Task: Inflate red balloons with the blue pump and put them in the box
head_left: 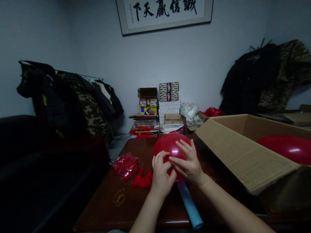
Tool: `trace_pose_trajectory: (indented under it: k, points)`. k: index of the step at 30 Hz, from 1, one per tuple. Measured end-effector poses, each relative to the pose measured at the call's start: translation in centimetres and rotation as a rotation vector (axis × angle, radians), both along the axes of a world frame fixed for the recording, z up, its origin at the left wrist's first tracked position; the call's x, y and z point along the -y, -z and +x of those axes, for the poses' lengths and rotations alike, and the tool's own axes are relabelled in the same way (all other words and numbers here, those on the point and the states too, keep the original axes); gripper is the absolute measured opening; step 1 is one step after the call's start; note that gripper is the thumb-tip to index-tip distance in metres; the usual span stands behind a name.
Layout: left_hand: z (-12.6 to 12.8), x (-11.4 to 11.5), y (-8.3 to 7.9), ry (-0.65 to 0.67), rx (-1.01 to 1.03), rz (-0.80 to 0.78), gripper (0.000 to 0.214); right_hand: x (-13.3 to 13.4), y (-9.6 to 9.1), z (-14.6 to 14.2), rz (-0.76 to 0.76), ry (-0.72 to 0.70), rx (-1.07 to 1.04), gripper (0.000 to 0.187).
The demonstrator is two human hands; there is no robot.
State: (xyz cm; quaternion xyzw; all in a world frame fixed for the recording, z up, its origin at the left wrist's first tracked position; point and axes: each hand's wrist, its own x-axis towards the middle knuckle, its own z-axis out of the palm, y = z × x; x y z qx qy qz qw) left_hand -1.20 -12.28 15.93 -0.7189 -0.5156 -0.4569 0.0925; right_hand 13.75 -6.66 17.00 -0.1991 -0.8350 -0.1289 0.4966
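A round, inflated red balloon (173,142) is in front of me, just above the dark wooden table. My left hand (162,171) is closed at its near side, thumb and fingertips drawn together around the neck area. My right hand (189,163) meets it there with thumb and index finger, its other fingers fanned out over the balloon's surface. The neck itself is hidden behind my fingers. Below my hands a light blue tube (190,207) lies on the table, pointing toward me.
Left on the table (97,210) are a clear bag of red items (126,166), red pieces (142,180) and several rubber bands (119,197). An open cardboard box (243,155) at right holds another red balloon (289,147). Stacked boxes (169,106) stand behind.
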Motion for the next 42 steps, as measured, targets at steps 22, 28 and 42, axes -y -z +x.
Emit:
trace_pose_trajectory:
  k: [22,28,42]
  points:
    - [-0.8,0.2,-0.2,-0.006,0.025,-0.017,0.006,-0.8,0.4,0.2,-0.179,-0.096,0.036,0.039]
    - [-1.5,-0.4,0.0,-0.028,0.037,-0.017,0.009,-1.0,1.0,0.1,-0.15,-0.043,0.184,0.038]
    - [-1.2,0.3,-0.6,-0.092,-0.069,0.013,0.017,-1.2,1.8,-1.8,-0.069,-0.009,0.028,0.011]
